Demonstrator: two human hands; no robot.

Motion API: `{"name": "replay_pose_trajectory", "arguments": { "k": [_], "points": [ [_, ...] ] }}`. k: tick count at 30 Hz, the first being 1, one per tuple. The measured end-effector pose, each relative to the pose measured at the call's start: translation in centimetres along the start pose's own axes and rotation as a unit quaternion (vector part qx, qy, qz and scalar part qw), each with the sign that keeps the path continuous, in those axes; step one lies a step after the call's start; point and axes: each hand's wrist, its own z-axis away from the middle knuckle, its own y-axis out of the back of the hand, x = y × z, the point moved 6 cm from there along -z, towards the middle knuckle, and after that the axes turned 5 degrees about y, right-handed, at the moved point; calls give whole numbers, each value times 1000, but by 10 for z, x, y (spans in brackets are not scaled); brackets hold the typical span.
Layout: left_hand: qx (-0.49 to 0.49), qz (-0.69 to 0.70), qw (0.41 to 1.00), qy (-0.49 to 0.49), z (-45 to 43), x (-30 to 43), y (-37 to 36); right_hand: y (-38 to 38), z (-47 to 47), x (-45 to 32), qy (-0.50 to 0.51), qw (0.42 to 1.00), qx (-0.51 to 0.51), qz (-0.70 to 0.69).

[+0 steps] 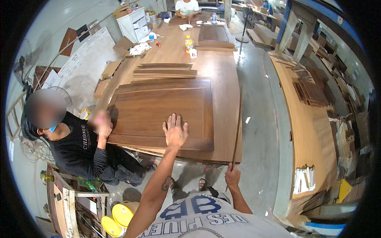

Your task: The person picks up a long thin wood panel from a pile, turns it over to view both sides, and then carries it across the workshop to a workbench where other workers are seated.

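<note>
My left hand (175, 131) lies palm down, fingers spread, on a brown framed wooden door panel (154, 110). This panel rests on a large wood-topped worktable (225, 119). In my right hand (232, 175), at the table's near right corner, is one end of a long thin wooden strip (237, 125). The strip runs away from me along the table's right edge. Behind the panel lie several narrow wooden strips (165, 70). At the panel's left end, a co-worker's hand (104, 125) is close against its edge, partly blurred.
A yellow-labelled bottle (188, 44) and another framed panel (212, 33) are farther up the table. A co-worker in black (80, 148) stands at left, another person (187, 6) at the far end. Yellow-lidded buckets (122, 214) stand behind left; a long bench (306, 131) runs along the right.
</note>
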Motion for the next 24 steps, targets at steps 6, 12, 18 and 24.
{"name": "replay_pose_trajectory", "arguments": {
  "k": [6, 12, 18, 24],
  "points": [
    [-10, -3, 1000, 6, -2, -3, -4, -32, -13, 31, -77, 984, -160, 0],
    [-24, -1, 1000, 4, -2, 2, -5, -23, -15, 20, -17, 999, -24, -15],
    [-26, 5, 1000, 5, -4, 6, -1, -36, -25, 35, 10, 998, -21, -51],
    [-26, 15, 1000, 6, -5, 6, 0, -59, -17, 70, -44, 996, -80, 2]
  ]
}}
